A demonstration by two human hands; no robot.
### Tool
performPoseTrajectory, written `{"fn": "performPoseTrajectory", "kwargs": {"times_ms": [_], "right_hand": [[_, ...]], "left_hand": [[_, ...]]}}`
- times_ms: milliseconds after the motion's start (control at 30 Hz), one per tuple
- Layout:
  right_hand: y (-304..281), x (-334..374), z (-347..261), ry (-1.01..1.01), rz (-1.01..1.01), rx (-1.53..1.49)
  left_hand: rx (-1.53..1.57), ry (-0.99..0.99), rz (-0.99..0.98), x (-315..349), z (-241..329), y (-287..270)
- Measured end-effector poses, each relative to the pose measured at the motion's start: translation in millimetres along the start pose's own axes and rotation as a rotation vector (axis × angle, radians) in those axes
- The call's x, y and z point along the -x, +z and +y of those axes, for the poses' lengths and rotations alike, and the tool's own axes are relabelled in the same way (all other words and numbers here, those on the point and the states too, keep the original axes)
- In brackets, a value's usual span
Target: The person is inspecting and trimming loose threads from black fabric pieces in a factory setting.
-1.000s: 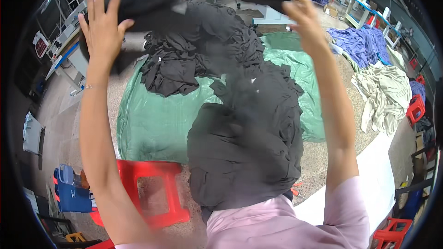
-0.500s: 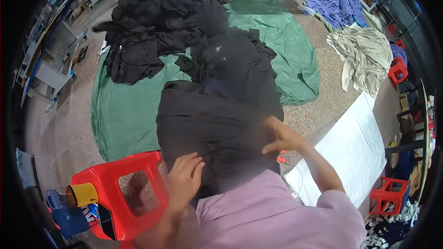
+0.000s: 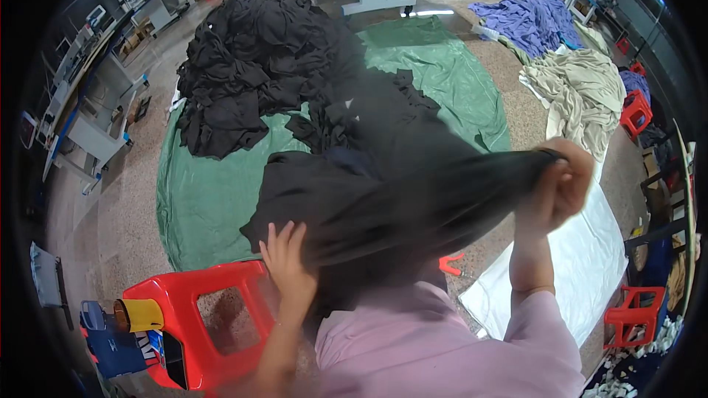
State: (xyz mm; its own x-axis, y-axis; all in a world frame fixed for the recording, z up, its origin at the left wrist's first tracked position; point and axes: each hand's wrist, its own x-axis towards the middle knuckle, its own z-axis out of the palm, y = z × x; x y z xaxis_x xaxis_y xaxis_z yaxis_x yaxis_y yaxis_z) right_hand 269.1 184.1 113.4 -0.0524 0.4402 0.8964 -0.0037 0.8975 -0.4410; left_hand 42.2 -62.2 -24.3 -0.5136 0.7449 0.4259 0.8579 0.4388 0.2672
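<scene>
Right hand (image 3: pixel 566 183) now clamped on black cloth (image 3: pixel 428 203), which stretches from the centre out to three o'clock; half a second ago, that hand is open and nearer centre. Left hand (image 3: pixel 290 262) well apart at seven o'clock, fingers spread against the cloth.

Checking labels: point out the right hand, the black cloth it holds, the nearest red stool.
Right hand (image 3: pixel 566 180), head view: middle of hand.
Black cloth (image 3: pixel 442 195), head view: stretched middle.
Nearest red stool (image 3: pixel 175 304), head view: seat frame.
</scene>
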Motion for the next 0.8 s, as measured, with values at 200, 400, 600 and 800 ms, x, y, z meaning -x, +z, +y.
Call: {"fn": "performPoseTrajectory", "kwargs": {"times_ms": [200,400,600,800], "right_hand": [[10,-52,-22,-0.130,0.165,0.133],[57,-86,-12,0.113,-0.016,-0.129],[135,-100,49,0.162,-0.018,-0.203],[80,-120,8,-0.047,0.055,-0.288]], "left_hand": [[0.991,-0.482,0.125,-5,-31,-144],[0.578,-0.244,0.679,-79,-39,-242],[0.276,-0.011,0.517,-182,-103,-225],[-0.011,0.315,0.896,-121,-85,-260]]}}
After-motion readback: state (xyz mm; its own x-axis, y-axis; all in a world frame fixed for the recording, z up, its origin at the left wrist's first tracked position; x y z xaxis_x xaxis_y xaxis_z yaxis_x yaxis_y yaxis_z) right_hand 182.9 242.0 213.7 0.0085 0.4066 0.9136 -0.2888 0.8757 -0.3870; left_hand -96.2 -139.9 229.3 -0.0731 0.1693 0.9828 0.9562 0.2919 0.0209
